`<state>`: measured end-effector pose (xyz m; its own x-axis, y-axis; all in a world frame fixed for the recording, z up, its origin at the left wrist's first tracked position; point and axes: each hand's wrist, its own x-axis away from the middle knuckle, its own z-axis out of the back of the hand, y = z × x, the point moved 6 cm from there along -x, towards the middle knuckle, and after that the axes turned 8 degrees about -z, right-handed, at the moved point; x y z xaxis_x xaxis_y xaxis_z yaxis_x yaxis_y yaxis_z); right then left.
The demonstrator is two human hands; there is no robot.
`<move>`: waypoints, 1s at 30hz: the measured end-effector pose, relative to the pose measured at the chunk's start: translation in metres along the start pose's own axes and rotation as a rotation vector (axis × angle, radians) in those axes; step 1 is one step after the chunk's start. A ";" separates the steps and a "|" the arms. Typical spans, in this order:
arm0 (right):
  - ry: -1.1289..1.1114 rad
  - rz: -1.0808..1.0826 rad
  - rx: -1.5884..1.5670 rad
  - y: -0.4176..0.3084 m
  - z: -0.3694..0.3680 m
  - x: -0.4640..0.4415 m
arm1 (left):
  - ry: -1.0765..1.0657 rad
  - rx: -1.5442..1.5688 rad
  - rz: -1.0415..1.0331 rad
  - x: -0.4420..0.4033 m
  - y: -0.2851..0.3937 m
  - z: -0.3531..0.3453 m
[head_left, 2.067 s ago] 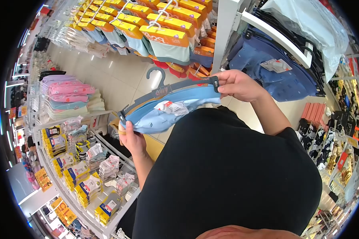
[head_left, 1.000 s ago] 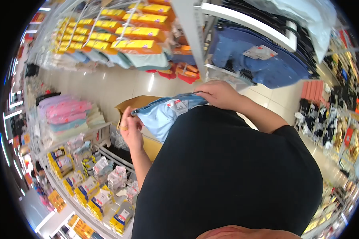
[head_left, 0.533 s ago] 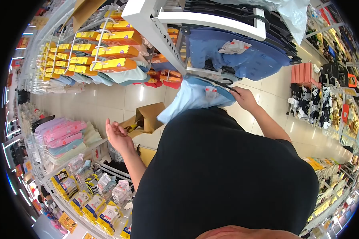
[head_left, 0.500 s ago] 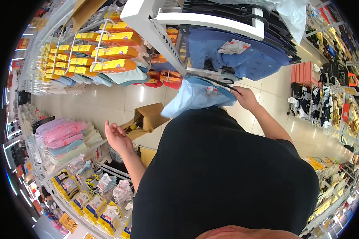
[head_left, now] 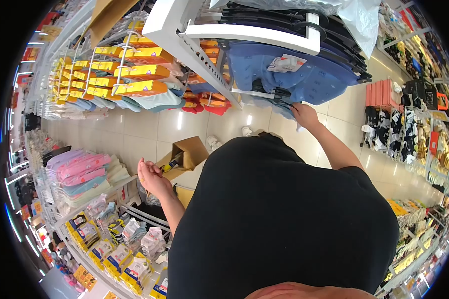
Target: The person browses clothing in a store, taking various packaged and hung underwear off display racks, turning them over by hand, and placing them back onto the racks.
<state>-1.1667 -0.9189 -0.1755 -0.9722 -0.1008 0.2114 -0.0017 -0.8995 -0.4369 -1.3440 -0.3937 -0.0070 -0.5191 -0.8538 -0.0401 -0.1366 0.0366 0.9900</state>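
A light blue garment [head_left: 277, 108] is hanging low by the lower rail [head_left: 254, 93], just under the dark blue garments [head_left: 329, 77], and the right hand [head_left: 307, 117] is reaching in at its near end, where the fingers are apparently pinching the tip of a dark hanger [head_left: 284, 98]. The hook's seat on the rail is not showing, so a half-caught hook could be slipping off and sending the garment down to the floor [head_left: 139, 127] if those fingers were letting go too soon. The hangers are crowding together there, so one hook could be snagging on another, and the dark blue cloth overhead is covering part of the view, which could be causing a badly aimed push. The right arm is stretching forward from the body, its wrist sitting near the floor-side edge of the hanging cloth, its knuckles turning toward the camera. The left hand [head_left: 154, 178] is holding nothing; it is hovering with loosely curling fingers just beside the cardboard box [head_left: 192, 152] in this view, and whether it is touching the box one cannot be telling for certain
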 end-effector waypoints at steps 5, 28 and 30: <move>-0.086 -0.038 0.093 -0.008 -0.021 -0.023 | -0.069 0.008 -0.015 0.020 0.000 -0.024; 0.945 0.258 0.215 -0.215 0.294 0.080 | -0.254 0.140 -0.349 -0.010 0.051 -0.055; 0.907 0.271 0.184 -0.215 0.290 0.074 | -0.245 0.118 -0.380 -0.015 0.059 -0.045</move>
<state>-1.1704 -0.8563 0.1878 -0.7453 -0.0174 -0.6665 0.2109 -0.9545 -0.2109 -1.3064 -0.4018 0.0577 -0.5957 -0.6705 -0.4422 -0.4434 -0.1845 0.8771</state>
